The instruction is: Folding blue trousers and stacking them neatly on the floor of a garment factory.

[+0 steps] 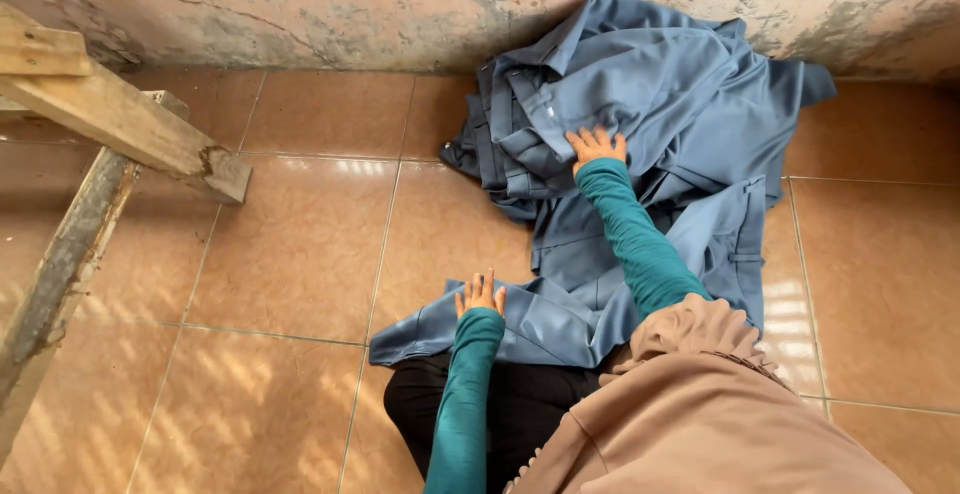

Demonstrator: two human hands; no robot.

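A heap of grey-blue garments (640, 84) lies on the tiled floor against the wall. One garment (560, 304) is spread flat toward my lap. My left hand (480, 295), in a teal sleeve, rests with fingers spread on the near left part of that spread garment. My right hand (596, 145), also in a teal sleeve, reaches far forward. It presses flat on the heap, near a folded collar. Neither hand grips any cloth. My black-clad knee (440, 404) touches the garment's near edge.
Rough wooden beams (120, 124) slant across the left side above the orange floor tiles (290, 254). A stained plaster wall (300, 4) runs along the back. A tan head covering (700, 404) fills the lower right.
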